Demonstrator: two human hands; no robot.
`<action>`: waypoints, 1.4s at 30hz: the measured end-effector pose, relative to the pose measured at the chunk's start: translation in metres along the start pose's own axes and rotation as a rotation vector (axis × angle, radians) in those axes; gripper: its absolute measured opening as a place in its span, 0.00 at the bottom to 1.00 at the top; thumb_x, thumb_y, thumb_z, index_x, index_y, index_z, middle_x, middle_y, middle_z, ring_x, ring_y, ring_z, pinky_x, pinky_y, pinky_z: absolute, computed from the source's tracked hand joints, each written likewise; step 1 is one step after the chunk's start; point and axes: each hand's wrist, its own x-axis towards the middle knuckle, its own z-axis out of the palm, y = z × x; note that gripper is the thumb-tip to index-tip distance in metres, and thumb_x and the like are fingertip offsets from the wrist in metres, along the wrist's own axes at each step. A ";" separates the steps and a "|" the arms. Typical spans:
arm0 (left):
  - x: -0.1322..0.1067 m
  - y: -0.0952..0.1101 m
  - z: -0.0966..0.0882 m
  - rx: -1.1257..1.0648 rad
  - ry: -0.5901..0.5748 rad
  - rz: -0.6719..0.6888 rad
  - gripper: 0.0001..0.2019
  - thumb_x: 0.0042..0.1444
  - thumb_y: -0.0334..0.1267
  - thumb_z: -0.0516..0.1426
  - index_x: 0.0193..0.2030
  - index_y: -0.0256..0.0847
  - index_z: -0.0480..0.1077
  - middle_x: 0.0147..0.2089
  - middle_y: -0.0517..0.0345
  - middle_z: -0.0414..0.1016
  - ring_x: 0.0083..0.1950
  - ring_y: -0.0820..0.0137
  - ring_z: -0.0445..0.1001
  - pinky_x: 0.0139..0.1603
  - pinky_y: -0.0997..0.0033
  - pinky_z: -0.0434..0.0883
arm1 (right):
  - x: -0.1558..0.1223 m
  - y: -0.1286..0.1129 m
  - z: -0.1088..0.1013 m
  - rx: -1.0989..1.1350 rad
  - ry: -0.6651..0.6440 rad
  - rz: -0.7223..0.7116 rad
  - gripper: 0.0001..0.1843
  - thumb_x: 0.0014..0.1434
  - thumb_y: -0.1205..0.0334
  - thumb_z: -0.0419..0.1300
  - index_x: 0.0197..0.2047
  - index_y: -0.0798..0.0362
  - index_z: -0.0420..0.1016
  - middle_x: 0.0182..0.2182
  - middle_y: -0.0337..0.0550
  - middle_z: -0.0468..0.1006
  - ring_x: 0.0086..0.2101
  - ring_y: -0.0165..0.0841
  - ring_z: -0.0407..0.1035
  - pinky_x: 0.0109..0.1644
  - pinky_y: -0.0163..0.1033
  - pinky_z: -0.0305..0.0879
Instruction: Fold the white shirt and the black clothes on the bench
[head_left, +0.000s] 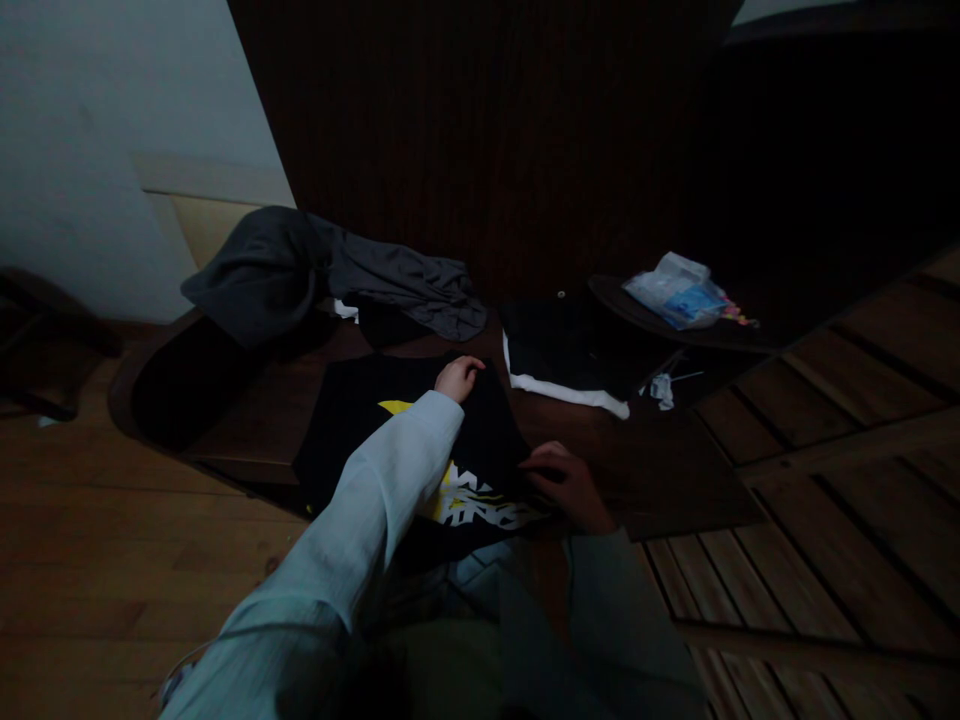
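Note:
A black T-shirt (360,400) with a yellow and white print lies spread out on the dark wooden surface in front of me. My left hand (459,378) reaches across to its far edge, fingers curled down and closed on the cloth there. At the shirt's right side is my right hand (566,485), its thumb and fingers pinched together at the edge of the fabric. My left forearm covers part of the print. The light is dim, so the fingertips are hard to make out.
Crumpled grey clothing (262,270) lies at the back left. To the right sits folded black cloth (559,345) with a white edge. A plastic packet (679,290) rests on a curved ledge, above crumpled white scraps (661,390). Wooden slats (840,480) stretch along the right.

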 end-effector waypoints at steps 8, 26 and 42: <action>-0.001 0.002 -0.002 0.041 -0.044 0.026 0.13 0.47 0.26 0.50 0.37 0.40 0.71 0.38 0.56 0.70 0.40 0.68 0.69 0.45 0.69 0.65 | 0.001 -0.005 -0.002 0.059 -0.020 0.049 0.08 0.51 0.57 0.58 0.31 0.50 0.75 0.30 0.42 0.76 0.34 0.34 0.68 0.40 0.40 0.64; -0.019 -0.011 -0.033 -0.139 -0.370 -0.020 0.17 0.50 0.38 0.53 0.48 0.39 0.65 0.32 0.60 0.70 0.33 0.74 0.68 0.36 0.75 0.66 | 0.003 0.003 0.010 -0.260 -0.027 -0.075 0.13 0.56 0.58 0.52 0.44 0.47 0.71 0.46 0.43 0.72 0.49 0.36 0.62 0.53 0.49 0.58; -0.069 0.004 -0.054 0.256 -0.384 0.031 0.11 0.52 0.34 0.50 0.42 0.44 0.69 0.40 0.57 0.74 0.41 0.68 0.72 0.43 0.72 0.66 | 0.003 0.005 0.011 -0.264 -0.004 -0.113 0.12 0.56 0.58 0.53 0.43 0.48 0.71 0.45 0.42 0.73 0.48 0.35 0.63 0.53 0.47 0.60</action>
